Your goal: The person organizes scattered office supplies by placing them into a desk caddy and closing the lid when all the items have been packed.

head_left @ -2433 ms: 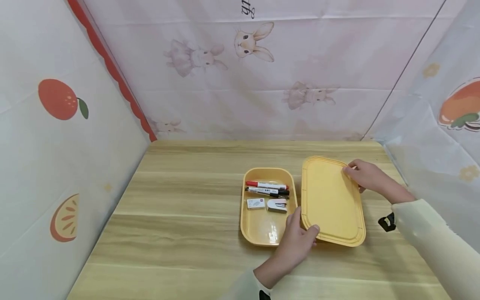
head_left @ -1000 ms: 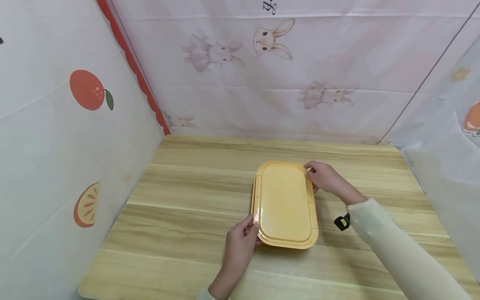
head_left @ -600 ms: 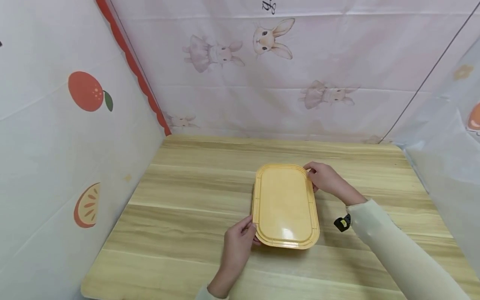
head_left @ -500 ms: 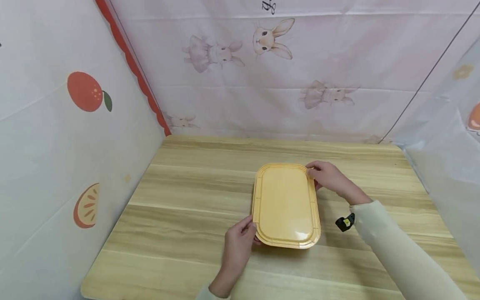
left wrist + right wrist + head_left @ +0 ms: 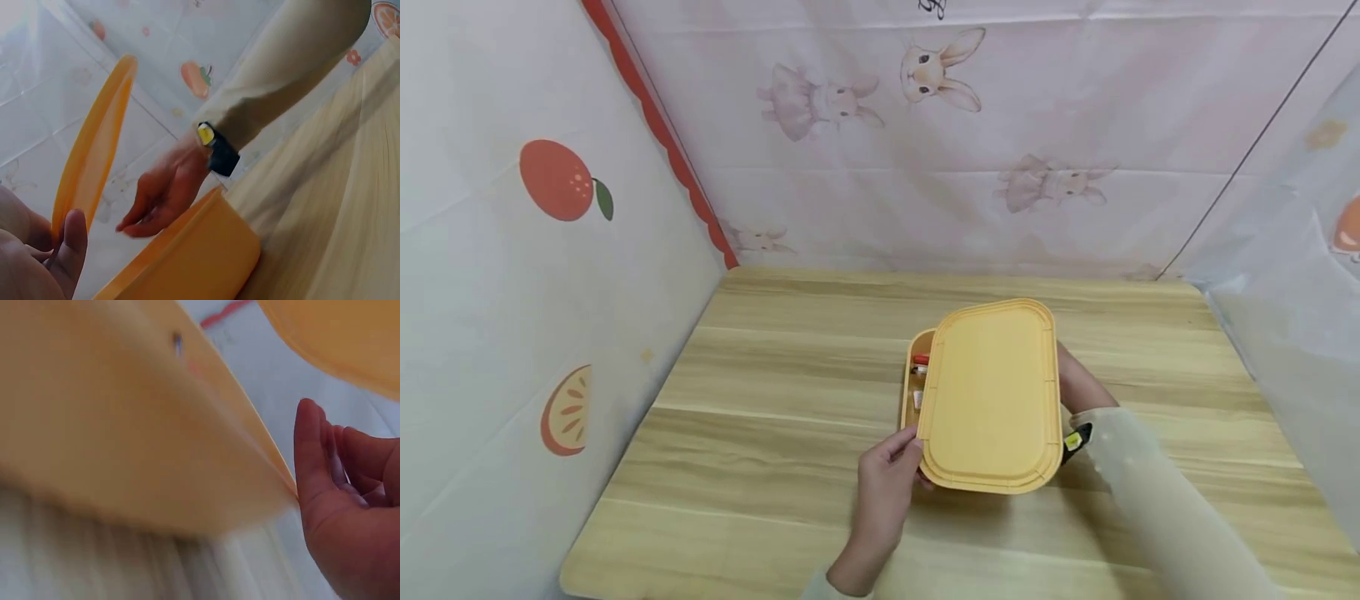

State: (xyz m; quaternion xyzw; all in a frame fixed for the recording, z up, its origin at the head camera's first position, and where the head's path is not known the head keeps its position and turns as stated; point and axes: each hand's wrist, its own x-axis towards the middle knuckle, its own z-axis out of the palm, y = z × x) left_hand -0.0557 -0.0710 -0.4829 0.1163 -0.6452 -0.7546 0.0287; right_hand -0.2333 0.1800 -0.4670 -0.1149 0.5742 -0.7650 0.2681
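Note:
My left hand [image 5: 883,492] pinches the near left edge of a yellow lid [image 5: 992,392] between thumb and fingers. The lid is raised and tilted above a yellow box [image 5: 206,256] that stands on the table. Mostly hidden behind the lid in the head view, my right hand [image 5: 169,194] shows in the left wrist view over the box's rim, fingers loosely bent and holding nothing. In the right wrist view, that hand is apart from the lid. Through the gap at the left, the red end of a marker [image 5: 921,359] and part of a small white carton [image 5: 917,399] are visible inside the box.
The box stands right of centre on a wood-grain table [image 5: 775,450]. Printed cloth walls [image 5: 880,200] rise behind and at both sides. A black wrist device [image 5: 1075,440] sits at the right sleeve's cuff.
Earlier both hands lowered the lid over the box. Now its right side has lifted and the lid has shifted right, uncovering the box's left edge; the right hand has let go and moved under it.

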